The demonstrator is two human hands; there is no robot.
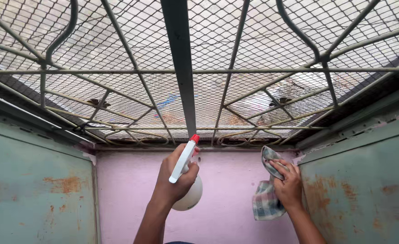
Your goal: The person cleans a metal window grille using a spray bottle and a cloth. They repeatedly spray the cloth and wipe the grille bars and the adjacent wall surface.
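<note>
Two rusty green shutters (pixel 32 190) flank a pink wall (pixel 226 190) beneath a mesh grille (pixel 118 81).

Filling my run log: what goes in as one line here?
left hand: holds spray bottle | right hand: holds checked cloth | ahead: window grille

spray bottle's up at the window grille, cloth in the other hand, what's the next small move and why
Probably squeeze the trigger: the left hand holds the spray bottle with its red nozzle just below the grille, while the right hand holds the cloth beside it.
</note>
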